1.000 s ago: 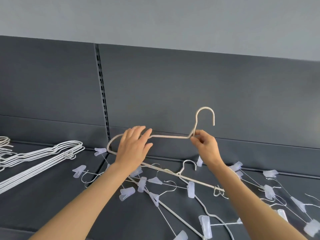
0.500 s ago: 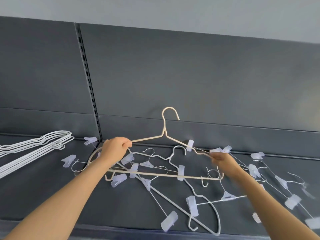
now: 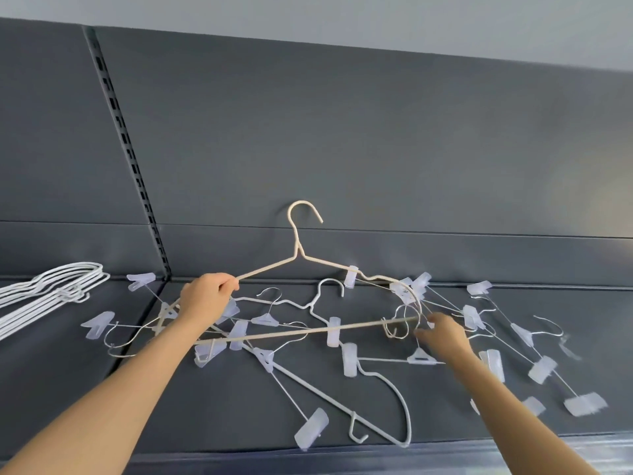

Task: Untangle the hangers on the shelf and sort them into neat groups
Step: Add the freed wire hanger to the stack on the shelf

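Change: the right hand (image 3: 442, 334) has dropped from the upper right arm of the cream hanger (image 3: 297, 250) to its lower right corner. The left hand (image 3: 209, 296) has kept its place, and the hanger stays raised, hook upward.
Left hand: clenched round the left arm wire of the cream hanger.
Right hand: fingers reach toward a wire hook (image 3: 390, 329) looped at the hanger's right corner. The hand is blurred, so I cannot tell whether it pinches anything.
Cream hanger position: held above the shelf (image 3: 102, 389), tilted, directly over the tangle.
Done: one stack of white hangers (image 3: 51, 286) lies nested at the left end of the shelf, apart from the tangle.
Outstanding: the clip hangers (image 3: 310, 428) lie crossed over one another and over a white hanger (image 3: 329, 399) near the front edge, in no group. Judged well short of halfway.
Obstructions: the wire hook appears caught round the bottom bar, and a translucent clip (image 3: 352, 276) sits at the right arm. Both likely need freeing before the cream hanger lifts away.
Surroundings: grey back panel (image 3: 342, 132) and slotted upright (image 3: 130, 156).
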Available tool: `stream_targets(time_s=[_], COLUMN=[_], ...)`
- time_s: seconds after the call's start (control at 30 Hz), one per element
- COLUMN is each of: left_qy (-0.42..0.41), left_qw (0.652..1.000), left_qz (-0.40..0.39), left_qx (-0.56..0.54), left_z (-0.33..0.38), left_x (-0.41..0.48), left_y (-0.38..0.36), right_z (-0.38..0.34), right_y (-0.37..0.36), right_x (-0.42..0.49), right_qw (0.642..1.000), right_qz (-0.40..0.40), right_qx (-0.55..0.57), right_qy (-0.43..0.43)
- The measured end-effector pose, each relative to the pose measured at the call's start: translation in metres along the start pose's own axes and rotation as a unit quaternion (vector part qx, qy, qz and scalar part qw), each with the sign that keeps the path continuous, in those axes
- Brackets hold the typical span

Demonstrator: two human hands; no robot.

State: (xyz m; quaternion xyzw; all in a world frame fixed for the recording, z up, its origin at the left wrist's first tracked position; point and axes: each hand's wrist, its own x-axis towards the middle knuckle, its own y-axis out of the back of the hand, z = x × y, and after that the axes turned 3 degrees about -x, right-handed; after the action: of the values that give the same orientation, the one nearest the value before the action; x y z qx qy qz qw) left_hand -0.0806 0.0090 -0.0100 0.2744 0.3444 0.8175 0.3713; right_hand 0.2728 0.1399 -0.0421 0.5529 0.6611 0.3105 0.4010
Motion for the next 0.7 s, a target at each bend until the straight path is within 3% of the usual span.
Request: stream_targets(time_s=[0.27, 0.57, 0.7], left_qy=[0.003, -0.013, -0.007], left_qw=[1.000, 0.999, 1.000], left_qz=[-0.016, -0.037, -0.019], left_qx=[-0.008, -0.014, -0.006], left_z=[0.006, 0.026, 0.026], left_x=[0.002, 0.004, 0.008], left_y=[-0.010, -0.019, -0.013], right_z=[0.022, 0.018, 0.033], right_y=[-0.012, 0.000, 0.006], right_x=[-0.042, -0.048, -0.054], right_qw=[0.990, 0.974, 0.979], right_qz=[-0.036, 0.001, -0.015], right_qx=[-0.105, 0.141, 0.136], right_qy=[0.086, 0.176, 0.151])
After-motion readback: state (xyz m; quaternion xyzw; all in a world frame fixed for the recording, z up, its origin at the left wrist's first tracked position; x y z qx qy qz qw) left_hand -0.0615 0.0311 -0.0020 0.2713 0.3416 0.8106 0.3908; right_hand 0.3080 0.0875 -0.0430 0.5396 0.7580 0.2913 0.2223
